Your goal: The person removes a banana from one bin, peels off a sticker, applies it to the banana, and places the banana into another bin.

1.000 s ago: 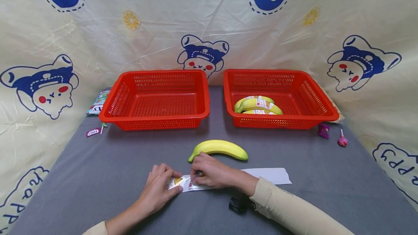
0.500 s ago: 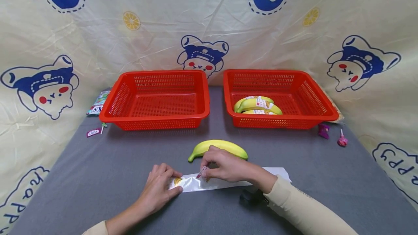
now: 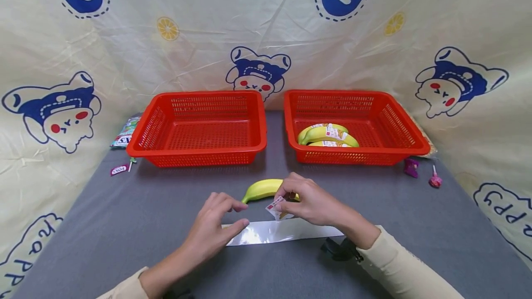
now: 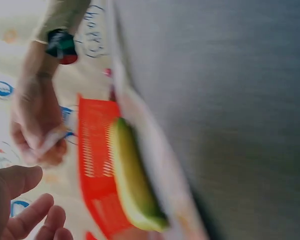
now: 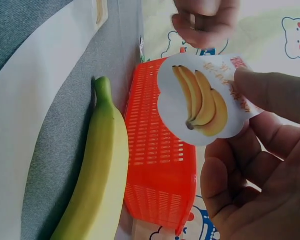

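Note:
A peeled sticker with a scalloped edge and a printed bunch of bananas is pinched between the thumb and fingers of my right hand, raised over the table. Beneath lies the white, glossy backing strip. My left hand hovers over the strip's left end, thumb and fingers apart, holding nothing. Just behind the strip rests a single yellow banana with a greenish stem; the right hand covers its right end in the head view. The right wrist view shows this banana without a sticker.
Two red baskets stand at the back. The right basket holds several bananas with stickers. Wrapped sweets and a lollipop lie at the right; another wrapped sweet and a snack bag are at the left.
My right hand has peeled the sticker off the strip and carried it up and to the right. My left hand has let go of the strip's left end and lifted.

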Demonstrator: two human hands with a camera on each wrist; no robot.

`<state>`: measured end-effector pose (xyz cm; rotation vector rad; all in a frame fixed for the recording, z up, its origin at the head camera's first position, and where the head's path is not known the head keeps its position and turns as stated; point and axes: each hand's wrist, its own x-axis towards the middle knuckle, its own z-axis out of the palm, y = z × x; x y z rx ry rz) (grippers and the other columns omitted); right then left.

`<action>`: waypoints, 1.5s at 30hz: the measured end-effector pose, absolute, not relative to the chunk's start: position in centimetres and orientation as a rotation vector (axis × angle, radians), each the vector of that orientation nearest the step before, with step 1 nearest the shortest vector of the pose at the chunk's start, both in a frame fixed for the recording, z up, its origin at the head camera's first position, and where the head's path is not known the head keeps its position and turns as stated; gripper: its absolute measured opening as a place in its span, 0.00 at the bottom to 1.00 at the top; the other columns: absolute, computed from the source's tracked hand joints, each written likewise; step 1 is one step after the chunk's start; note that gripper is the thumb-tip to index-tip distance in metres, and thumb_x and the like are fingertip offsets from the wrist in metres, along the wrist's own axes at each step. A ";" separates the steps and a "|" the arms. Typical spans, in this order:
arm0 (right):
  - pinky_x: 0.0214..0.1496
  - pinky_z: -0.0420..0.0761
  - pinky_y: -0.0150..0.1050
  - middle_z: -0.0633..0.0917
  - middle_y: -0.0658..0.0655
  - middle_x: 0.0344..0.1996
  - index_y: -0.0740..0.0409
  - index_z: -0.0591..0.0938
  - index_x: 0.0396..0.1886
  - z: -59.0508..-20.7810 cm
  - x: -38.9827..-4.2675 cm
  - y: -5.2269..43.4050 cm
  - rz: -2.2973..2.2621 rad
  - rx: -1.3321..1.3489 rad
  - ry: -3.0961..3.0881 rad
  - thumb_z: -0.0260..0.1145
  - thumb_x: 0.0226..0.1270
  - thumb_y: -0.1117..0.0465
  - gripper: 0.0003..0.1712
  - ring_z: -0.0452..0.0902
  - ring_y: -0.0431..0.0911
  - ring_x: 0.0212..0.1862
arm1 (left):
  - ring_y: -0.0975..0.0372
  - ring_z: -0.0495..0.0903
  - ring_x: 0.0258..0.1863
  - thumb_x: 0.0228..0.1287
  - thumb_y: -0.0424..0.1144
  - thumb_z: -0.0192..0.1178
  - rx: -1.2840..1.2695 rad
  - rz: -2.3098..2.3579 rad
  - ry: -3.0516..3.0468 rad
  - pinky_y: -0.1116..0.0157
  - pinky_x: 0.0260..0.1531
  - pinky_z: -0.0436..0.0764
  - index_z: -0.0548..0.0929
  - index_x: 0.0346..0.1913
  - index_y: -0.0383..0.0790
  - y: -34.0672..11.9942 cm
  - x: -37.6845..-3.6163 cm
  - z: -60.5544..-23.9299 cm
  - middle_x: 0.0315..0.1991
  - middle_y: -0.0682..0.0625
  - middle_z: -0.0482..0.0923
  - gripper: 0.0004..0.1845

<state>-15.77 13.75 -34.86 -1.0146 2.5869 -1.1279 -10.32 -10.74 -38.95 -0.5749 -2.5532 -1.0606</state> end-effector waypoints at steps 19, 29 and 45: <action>0.38 0.75 0.36 0.79 0.40 0.28 0.45 0.83 0.30 -35.1 -15.2 13.2 -1.056 -1.079 2.694 0.70 0.57 0.58 0.03 0.70 0.38 0.38 | 0.69 0.71 0.26 0.48 0.39 0.72 -0.676 -0.975 -2.475 0.72 0.31 0.64 0.87 0.28 0.49 -7.0 -11.9 -37.5 0.22 0.61 0.79 0.04; 0.43 0.79 0.37 0.76 0.50 0.45 0.48 0.73 0.60 -35.1 -15.0 13.2 -1.204 -0.944 2.690 0.73 0.52 0.60 0.33 0.73 0.46 0.44 | 0.66 0.70 0.24 0.48 0.35 0.71 -0.537 -1.196 -2.366 0.68 0.32 0.65 0.84 0.26 0.45 -7.6 -12.7 -37.4 0.19 0.57 0.77 0.05; 0.34 0.74 0.34 0.80 0.51 0.29 0.52 0.83 0.30 -37.3 -15.1 12.9 -1.722 -0.592 2.675 0.69 0.58 0.59 0.02 0.73 0.41 0.33 | 0.65 0.73 0.25 0.55 0.34 0.67 -0.139 -2.004 -2.127 0.72 0.25 0.70 0.86 0.31 0.40 -6.8 -12.2 -38.1 0.23 0.51 0.80 0.02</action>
